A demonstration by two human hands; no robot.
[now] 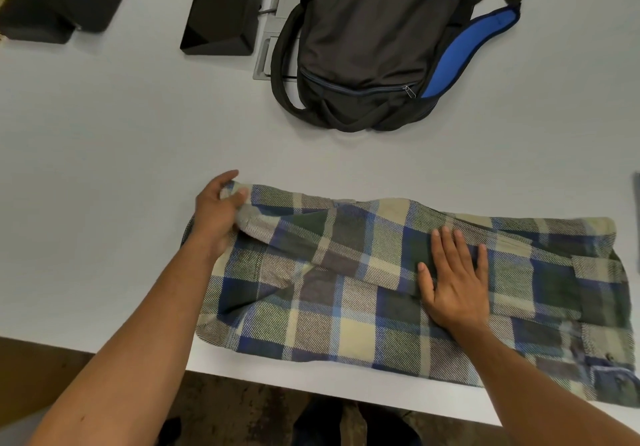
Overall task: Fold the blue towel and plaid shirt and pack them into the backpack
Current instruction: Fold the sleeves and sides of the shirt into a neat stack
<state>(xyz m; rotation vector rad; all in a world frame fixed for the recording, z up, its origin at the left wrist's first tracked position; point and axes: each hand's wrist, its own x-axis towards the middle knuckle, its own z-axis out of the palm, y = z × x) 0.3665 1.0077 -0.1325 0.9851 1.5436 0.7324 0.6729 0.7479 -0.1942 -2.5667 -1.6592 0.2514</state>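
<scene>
The left hand point(221, 210) pinches the shirt point(346, 293) at its 10 o'clock corner. The right hand point(453, 279) presses it flat, fingers straight. The backpack point(374, 40) lies at 12 o'clock, seemingly zipped.

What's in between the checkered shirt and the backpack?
Nothing: only bare white table lies between the plaid shirt and the backpack, as the head view shows.

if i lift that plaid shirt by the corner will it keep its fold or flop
Probably flop: the plaid shirt already sags into soft creases where the left hand pinches its corner. It likely needs the flat right hand to stay folded.
</scene>
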